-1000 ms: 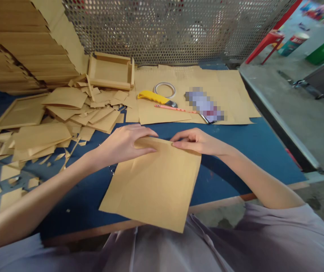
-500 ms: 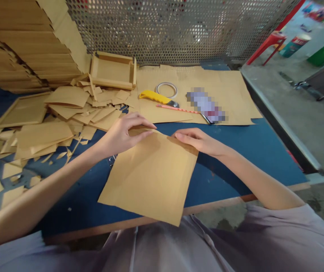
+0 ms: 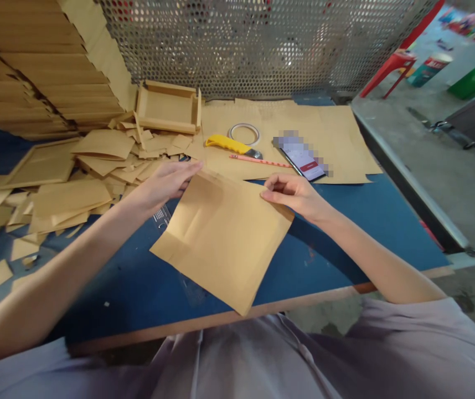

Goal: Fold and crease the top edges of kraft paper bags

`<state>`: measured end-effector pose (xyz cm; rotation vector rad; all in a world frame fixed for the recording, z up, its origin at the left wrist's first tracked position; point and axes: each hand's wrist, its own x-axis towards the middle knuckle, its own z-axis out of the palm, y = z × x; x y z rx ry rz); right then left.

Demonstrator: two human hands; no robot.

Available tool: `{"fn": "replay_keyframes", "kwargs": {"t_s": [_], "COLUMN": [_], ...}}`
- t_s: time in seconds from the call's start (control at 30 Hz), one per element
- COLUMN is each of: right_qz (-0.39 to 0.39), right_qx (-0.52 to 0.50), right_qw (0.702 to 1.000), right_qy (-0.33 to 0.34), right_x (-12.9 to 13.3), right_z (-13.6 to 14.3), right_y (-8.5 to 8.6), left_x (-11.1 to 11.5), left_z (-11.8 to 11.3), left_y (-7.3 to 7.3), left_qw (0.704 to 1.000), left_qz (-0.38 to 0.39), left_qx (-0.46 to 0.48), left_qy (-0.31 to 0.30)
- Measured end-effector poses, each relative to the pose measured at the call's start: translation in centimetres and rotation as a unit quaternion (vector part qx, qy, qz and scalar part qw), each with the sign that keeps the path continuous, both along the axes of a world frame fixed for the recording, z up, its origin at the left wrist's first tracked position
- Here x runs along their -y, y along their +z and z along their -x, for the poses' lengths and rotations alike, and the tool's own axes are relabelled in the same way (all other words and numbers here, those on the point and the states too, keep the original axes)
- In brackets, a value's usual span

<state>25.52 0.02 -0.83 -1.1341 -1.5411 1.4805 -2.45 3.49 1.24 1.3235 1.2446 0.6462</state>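
A sheet of brown card [image 3: 225, 233] is held tilted above the blue tabletop, with a faint crease on its left part. My left hand [image 3: 171, 182] is at its upper left corner, fingers stretched along the edge and partly hidden by the card; it seems to hold that corner. With thumb and curled fingers, my right hand [image 3: 291, 194] pinches the upper right edge. Part of a clear plastic ruler [image 3: 161, 217] with printed marks shows on the table by the card's left edge. Beyond the card lie a yellow utility knife [image 3: 231, 145] and a pink pencil [image 3: 258, 160].
A tape roll [image 3: 243, 134] and a phone [image 3: 301, 158] rest on flat brown card [image 3: 341, 138] at the back. Card scraps [image 3: 67, 199] cover the left side, near a shallow card tray [image 3: 169, 108] and tall card stacks [image 3: 34, 61]. A perforated metal panel [image 3: 229, 50] stands behind.
The card has turned slightly and its lower corner has swung left and up. My left hand has shifted left to the corner, its fingers straighter; my right hand has moved slightly right along the edge.
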Motion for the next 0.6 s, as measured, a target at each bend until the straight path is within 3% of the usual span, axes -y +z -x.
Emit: {"fn": "replay_keyframes", "kwargs": {"t_s": [0.13, 0.27, 0.33, 0.47, 0.6], "right_qz": [0.017, 0.076, 0.089, 0.071, 0.065], "right_qx": [0.014, 0.046, 0.059, 0.02, -0.026], "right_qw": [0.998, 0.97, 0.957, 0.974, 0.99], "right_qy": [0.059, 0.225, 0.27, 0.215, 0.119], "right_x": [0.8, 1.3, 1.3, 0.8, 0.0], "right_z": [0.5, 0.6, 0.7, 1.0, 1.0], "right_y": [0.5, 1.5, 1.9, 1.9, 1.0], "left_x": [0.3, 0.8, 0.9, 0.6, -0.2], "left_z": [-0.3, -1.4, -2.3, -4.6, -6.4], "left_y": [0.1, 1.3, 1.9, 2.3, 1.4], "left_qw": [0.997, 0.984, 0.971, 0.942, 0.928], "left_qz": [-0.077, -0.167, -0.203, -0.241, -0.285], "left_qx": [-0.002, -0.011, -0.03, -0.03, -0.052], "left_qy": [0.017, -0.068, -0.122, -0.23, -0.233]}}
